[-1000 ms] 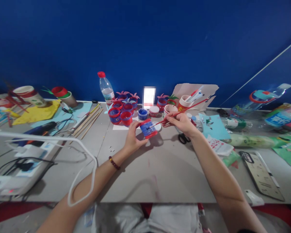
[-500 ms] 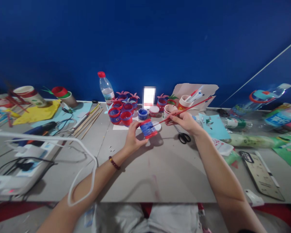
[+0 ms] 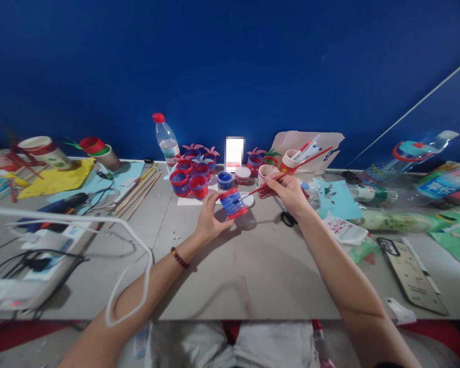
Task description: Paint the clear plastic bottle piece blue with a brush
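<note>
My left hand (image 3: 210, 214) is closed round a small cup (image 3: 233, 203) with red rims and a blue painted middle, held tilted above the table. In my right hand (image 3: 285, 191) is a thin red paintbrush (image 3: 304, 164), its tip touching or very close to the right side of the cup. Behind them stand a jar of blue paint (image 3: 225, 180) and a jar with white on top (image 3: 243, 175). Several red and blue painted cups (image 3: 198, 186) cluster to the left, some with leaf-like paper tops. A pale paper cup (image 3: 267, 174) is just behind my right hand.
A water bottle (image 3: 166, 140) stands at the back left. Wooden sticks (image 3: 136, 197), a glue gun (image 3: 71, 203) and a power strip (image 3: 55, 266) with a looping white cable lie left. Scissors (image 3: 287, 219), blue paper (image 3: 337, 200), plastic bottles and a phone (image 3: 410, 276) lie right.
My right hand has shifted slightly and now covers more of the scissors. The brush tip stays near the cup, which keeps almost the same pose in my left hand. The view has moved a little.
</note>
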Motion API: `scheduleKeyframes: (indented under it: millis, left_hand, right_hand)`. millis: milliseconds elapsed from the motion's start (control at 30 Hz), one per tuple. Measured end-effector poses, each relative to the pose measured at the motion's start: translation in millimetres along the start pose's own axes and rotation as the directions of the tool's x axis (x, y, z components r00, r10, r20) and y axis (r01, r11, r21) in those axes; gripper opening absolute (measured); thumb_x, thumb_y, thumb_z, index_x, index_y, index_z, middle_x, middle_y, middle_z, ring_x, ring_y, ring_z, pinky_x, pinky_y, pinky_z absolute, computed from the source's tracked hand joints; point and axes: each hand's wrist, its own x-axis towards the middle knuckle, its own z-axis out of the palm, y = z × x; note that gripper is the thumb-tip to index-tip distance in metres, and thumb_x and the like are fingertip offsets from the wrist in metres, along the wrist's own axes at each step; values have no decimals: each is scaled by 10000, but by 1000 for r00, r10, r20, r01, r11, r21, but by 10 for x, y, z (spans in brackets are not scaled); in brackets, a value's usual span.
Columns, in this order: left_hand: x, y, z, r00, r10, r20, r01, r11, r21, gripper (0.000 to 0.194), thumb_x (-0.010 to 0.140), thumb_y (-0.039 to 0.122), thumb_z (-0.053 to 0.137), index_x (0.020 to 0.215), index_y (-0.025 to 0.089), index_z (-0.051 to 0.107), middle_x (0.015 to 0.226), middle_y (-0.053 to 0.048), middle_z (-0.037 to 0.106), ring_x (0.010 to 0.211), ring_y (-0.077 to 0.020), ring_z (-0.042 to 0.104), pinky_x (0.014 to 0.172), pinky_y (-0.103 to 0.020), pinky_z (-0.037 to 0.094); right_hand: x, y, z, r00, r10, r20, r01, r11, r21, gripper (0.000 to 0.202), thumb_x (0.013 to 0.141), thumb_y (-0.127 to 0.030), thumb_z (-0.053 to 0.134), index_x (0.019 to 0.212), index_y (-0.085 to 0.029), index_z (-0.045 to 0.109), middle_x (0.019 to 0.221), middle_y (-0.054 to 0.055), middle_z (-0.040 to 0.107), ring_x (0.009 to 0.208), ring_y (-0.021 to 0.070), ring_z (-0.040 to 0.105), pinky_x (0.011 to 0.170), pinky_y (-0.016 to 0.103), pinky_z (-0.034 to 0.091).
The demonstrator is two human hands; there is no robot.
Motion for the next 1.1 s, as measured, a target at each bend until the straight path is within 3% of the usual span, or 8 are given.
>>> scheduleKeyframes:
  millis: [200, 433, 667, 833, 1100]
  left_hand:
    - [-6, -20, 9, 1000, 9, 8, -9, 1000, -30, 754, 634, 261, 849, 1287, 241, 472, 1204, -95, 575, 1128, -288, 594, 981, -499, 528]
    - [-33, -42, 25, 1000, -30, -7, 30, 999, -38, 739, 641, 297, 848, 1270, 227, 465, 1189, -92, 564, 1107, -280, 598, 967, -494, 541]
    - [-5, -3, -1, 999, -41, -3, 41, 999, -28, 717, 646, 315, 853, 1249, 242, 473, 1177, -85, 572, 1103, -278, 599, 973, -493, 539]
    - [-6, -18, 2, 1000, -22, 12, 21, 1000, 12, 759, 647, 304, 854, 1292, 247, 459, 1213, -100, 570, 1136, -300, 589, 980, -520, 529]
    - [-36, -39, 4, 999, 11, 30, -13, 998, 68, 768, 664, 297, 839, 1323, 251, 447, 1241, -107, 558, 1181, -306, 571, 1019, -528, 496]
  right_hand:
    - [-16, 33, 139, 1000, 27, 5, -27, 1000, -5, 554, 548, -665, 856, 700, -164, 677, 639, 63, 742, 565, 206, 725, 593, 331, 643]
    - [2, -38, 80, 999, 3, -34, -5, 998, -55, 587, 508, -709, 846, 659, -166, 682, 609, 66, 726, 561, 226, 713, 633, 403, 656]
    - [31, -80, -28, 994, -56, -91, 44, 990, -131, 519, 567, -675, 843, 655, -193, 673, 616, 58, 719, 580, 235, 715, 660, 414, 658]
    - [32, -61, -78, 989, -63, -136, 52, 996, -79, 480, 618, -651, 831, 714, -207, 675, 637, 46, 734, 583, 217, 717, 662, 392, 658]
    - [-40, -5, 157, 994, -84, -76, 79, 994, -77, 545, 562, -683, 836, 691, -183, 663, 615, 53, 729, 566, 226, 717, 643, 400, 660]
